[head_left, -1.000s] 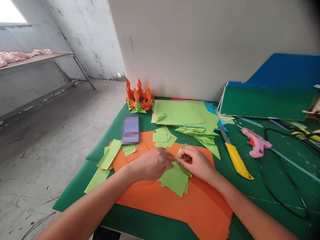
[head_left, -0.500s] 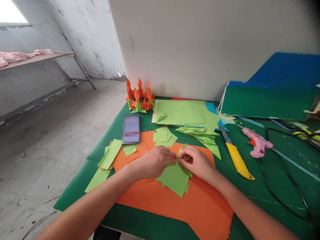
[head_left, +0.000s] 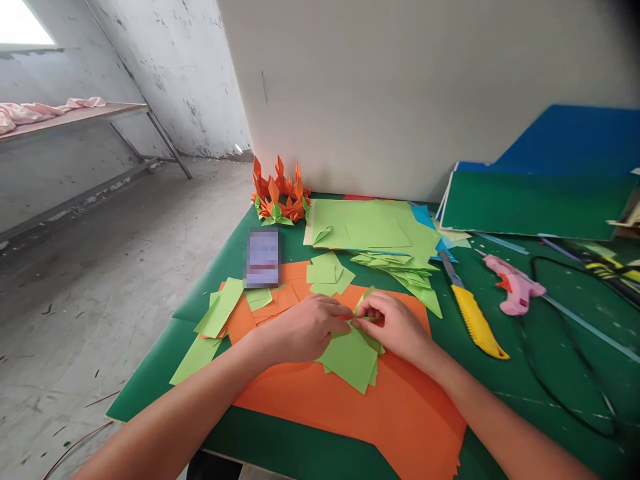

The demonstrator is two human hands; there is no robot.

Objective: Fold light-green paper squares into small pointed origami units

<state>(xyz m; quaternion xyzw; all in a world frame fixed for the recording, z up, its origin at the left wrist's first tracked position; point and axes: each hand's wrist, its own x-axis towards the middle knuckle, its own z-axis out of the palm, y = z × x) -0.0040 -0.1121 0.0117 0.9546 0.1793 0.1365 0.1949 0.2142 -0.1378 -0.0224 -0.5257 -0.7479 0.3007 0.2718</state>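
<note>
My right hand [head_left: 393, 323] pinches a small folded piece of green paper [head_left: 364, 301] above a stack of green squares [head_left: 353, 357]. Close against it on the left is my left hand [head_left: 320, 327], its fingers closed at the same small piece, partly hidden by the hand itself. The green squares rest on large orange paper [head_left: 350, 407]. More green squares [head_left: 327, 272] lie just beyond my hands, and others [head_left: 220, 313] are at the left edge of the orange paper.
Behind stand an orange and green folded-paper crown [head_left: 280, 200] and a blurred phone [head_left: 263, 259]. Large green sheets [head_left: 370, 227] lie at the back. To the right are a yellow cutter [head_left: 477, 323], a pink glue gun [head_left: 517, 287] with its black cord, and leaning boards [head_left: 535, 203].
My left hand has shifted very slightly at the paper, its fingertips closer to those of my right hand. The things on the table have not moved.
</note>
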